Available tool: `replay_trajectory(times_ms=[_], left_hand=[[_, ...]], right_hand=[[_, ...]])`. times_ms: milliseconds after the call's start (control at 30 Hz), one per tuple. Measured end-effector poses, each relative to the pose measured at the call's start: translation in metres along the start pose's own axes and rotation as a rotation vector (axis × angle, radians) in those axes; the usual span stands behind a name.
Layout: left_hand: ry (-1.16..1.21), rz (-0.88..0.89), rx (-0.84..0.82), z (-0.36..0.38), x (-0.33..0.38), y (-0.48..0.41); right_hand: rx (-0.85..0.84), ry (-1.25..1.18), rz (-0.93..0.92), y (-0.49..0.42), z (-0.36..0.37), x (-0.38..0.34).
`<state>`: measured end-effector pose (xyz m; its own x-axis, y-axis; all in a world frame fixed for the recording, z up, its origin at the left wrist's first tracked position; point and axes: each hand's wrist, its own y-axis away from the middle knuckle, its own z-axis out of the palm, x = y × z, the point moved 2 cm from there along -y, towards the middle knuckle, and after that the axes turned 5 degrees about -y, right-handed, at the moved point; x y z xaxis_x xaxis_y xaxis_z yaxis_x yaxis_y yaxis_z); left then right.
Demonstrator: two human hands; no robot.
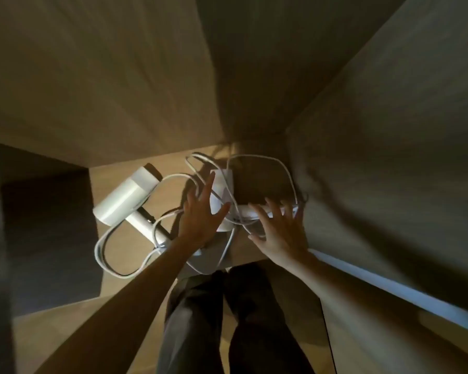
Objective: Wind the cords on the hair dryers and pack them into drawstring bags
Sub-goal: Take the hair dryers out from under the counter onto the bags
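Wood panels (92,76) wall in a small lit worktop (125,247), seen from straight above and somewhat blurred. On its left part lies a white dryer (125,197), barrel pointing up-left and handle running down-right. Its cord (100,247) sags in a loose loop near the worktop's near-left edge. A second dryer (223,184) lies at the middle-right in shadow, its handle stretching right toward the side panel. More white cord, a tangle (287,171), arcs behind it and crosses around it, unwound.

The left hand (200,214) is spread flat over the second dryer's barrel, fingers straight and apart, gripping nothing. The right hand (281,230) is likewise wide open, fingers fanned over that dryer's handle and the cord strands there. Whether its fingertips touch is hard to tell through the blur. Both forearms are bare.

Below the worktop's near edge stand the person's legs (195,319) in dark trousers. A pale strip (389,284) runs along the foot of the right panel.
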<state>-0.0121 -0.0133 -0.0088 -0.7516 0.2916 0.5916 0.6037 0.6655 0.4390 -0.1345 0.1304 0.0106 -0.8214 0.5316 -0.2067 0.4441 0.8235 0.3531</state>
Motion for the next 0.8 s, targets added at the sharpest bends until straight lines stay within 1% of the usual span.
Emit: replay_trajectory(times_ms=[100,233,300,433,533,700,800], left_hand=[[0.109,0.013,0.055,0.018,-0.005,-0.015],[0.135,0.021,0.097,0.039,-0.015,-0.031],[0.175,-0.018,0.114,0.048,-0.025,-0.039],[0.257,-0.003,0.153,0.060,-0.032,-0.049],[0.197,0.051,0.121,0.062,-0.033,-0.054],[0.223,0.005,0.113,0.052,-0.030,-0.055],[0.211,0.029,0.119,0.033,-0.021,-0.050]], right_hand=[[0.033,0.017,-0.086,-0.018,0.035,0.008],[0.088,0.062,-0.150,-0.034,0.075,0.020],[0.164,0.099,-0.197,-0.040,0.086,0.024],[0.216,0.130,-0.263,-0.046,0.101,0.026],[0.255,0.143,-0.308,-0.050,0.104,0.025],[0.250,0.170,-0.322,-0.056,0.086,0.015],[0.267,0.157,-0.325,-0.049,0.061,0.006]])
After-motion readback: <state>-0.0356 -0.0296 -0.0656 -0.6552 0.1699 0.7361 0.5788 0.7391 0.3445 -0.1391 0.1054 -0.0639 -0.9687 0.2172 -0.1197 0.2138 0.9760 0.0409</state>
